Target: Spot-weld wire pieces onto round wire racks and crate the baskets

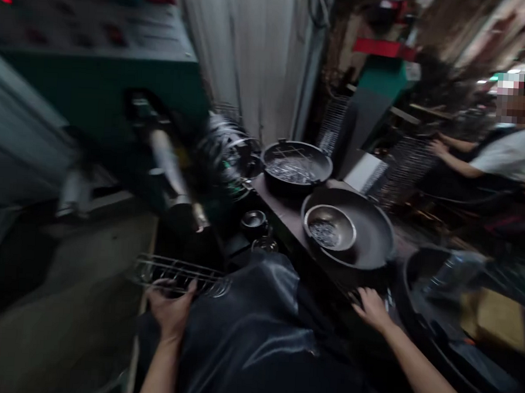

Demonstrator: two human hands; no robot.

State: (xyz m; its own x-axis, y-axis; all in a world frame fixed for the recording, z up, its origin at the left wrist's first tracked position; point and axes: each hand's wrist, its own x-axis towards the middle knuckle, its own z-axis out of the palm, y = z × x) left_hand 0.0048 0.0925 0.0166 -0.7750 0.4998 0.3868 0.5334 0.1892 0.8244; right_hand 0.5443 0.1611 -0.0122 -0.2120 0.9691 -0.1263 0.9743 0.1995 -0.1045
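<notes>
Left hand [169, 309] is gripping a wire rack [177, 274], fingers curled over its near rail, off the bench's [283, 212] left edge | right hand [373, 308] is lying flat, fingers spread, holding nothing, at the near bench edge just below the wide dark pan [370, 237] | small metal bowl [330, 226] is sitting inside that pan.

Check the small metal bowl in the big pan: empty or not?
Not empty. The small metal bowl sits upright in the big pan, holding small shiny pieces.
</notes>
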